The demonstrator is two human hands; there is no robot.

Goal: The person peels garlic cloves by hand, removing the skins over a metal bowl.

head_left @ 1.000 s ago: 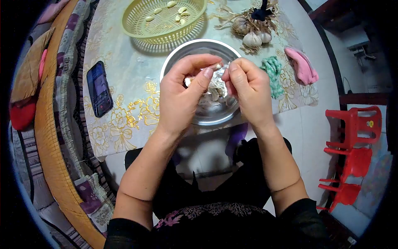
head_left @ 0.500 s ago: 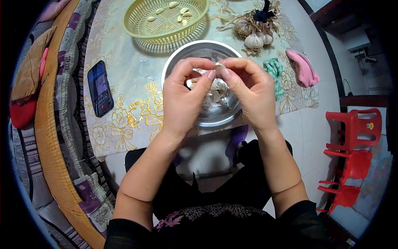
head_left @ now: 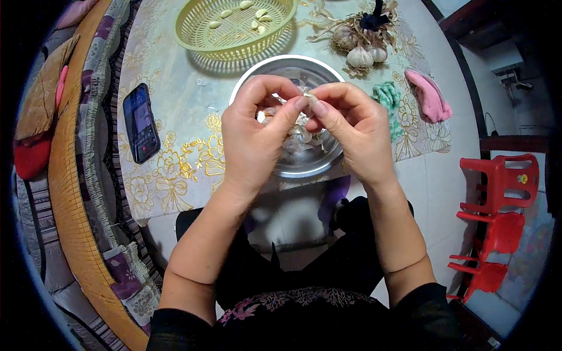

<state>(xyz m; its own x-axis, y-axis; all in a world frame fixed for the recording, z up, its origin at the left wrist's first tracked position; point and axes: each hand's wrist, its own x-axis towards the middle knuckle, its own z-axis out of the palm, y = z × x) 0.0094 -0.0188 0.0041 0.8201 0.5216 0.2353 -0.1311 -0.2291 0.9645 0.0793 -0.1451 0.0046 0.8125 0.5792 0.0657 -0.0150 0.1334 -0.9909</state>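
A small garlic clove [head_left: 308,96] is pinched between the fingertips of both hands, above a steel bowl [head_left: 325,166]. My left hand [head_left: 260,120] is closed, thumb and forefinger on one side of the clove. From the other side, my right hand [head_left: 350,120] grips it the same way. Papery garlic skins [head_left: 300,139] and a whitish piece of garlic lie in the bowl, partly covered by my hands. Beyond the bowl stands a yellow-green plastic basket [head_left: 193,45] with several peeled cloves [head_left: 261,17] inside.
A bunch of garlic bulbs [head_left: 359,57] tied with dark cloth lies at the back right. Near it are a green cloth [head_left: 386,96] and a pink cloth [head_left: 430,99]. A phone [head_left: 141,124] rests at the left. Red plastic chairs [head_left: 497,184] stand on the floor at the right.
My left hand has shifted slightly left, and its fingers and thumb have moved a little on the clove. Both hands still pinch it over the bowl.
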